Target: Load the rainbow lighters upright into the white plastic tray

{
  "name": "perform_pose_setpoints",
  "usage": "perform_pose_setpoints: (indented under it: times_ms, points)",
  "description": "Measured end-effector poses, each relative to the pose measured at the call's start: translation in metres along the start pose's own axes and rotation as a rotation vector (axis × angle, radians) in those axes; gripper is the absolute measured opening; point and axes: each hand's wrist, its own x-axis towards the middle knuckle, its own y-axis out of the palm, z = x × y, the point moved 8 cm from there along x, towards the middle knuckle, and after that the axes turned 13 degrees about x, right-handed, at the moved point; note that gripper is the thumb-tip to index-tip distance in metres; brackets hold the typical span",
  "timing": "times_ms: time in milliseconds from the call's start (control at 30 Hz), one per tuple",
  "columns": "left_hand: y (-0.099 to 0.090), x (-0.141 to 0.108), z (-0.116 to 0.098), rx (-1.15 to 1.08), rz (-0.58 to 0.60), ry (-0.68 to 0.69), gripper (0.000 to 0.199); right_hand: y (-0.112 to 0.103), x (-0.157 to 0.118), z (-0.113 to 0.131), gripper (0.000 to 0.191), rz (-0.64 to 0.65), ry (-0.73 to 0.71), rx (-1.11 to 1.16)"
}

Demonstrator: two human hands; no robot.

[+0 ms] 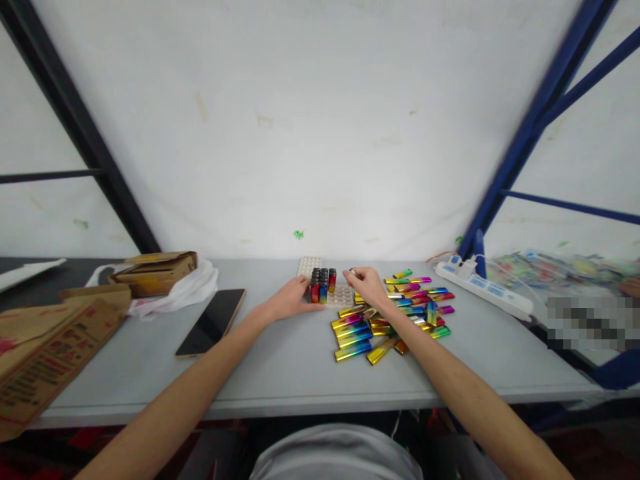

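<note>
Head view: left hand (291, 299) half-open at upright lighters (323, 293), right hand (371, 286) pinched, contents unclear.

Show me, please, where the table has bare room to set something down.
Bare tabletop shows between the smartphone and left hand, between the forearms near the front edge, and between the metallic pieces and power strip. It is crowded from the tray to the right hand and by the cardboard boxes.

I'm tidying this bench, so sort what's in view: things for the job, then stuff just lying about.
Part of the job, it seems:
pale dimpled tray
upright black-topped pieces
loose shiny pieces

Apparently just lying about:
phone
small cardboard box
white plastic bag
large cardboard piece
power strip
</note>
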Motion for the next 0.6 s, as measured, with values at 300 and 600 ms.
perform_pose_setpoints:
  times_ms: [300, 600]
  points:
    - [-0.0027, -0.0009, -0.0019, -0.017, -0.021, 0.003, 0.062, 0.0036, 0.0, -0.0036, 0.033, -0.012, -0.036, -0.028]
    - [-0.0023, -0.001, -0.0021, -0.021, -0.007, -0.006, 0.063, 0.0027, -0.0003, 0.0043, 0.046, 0.032, -0.098, -0.129]
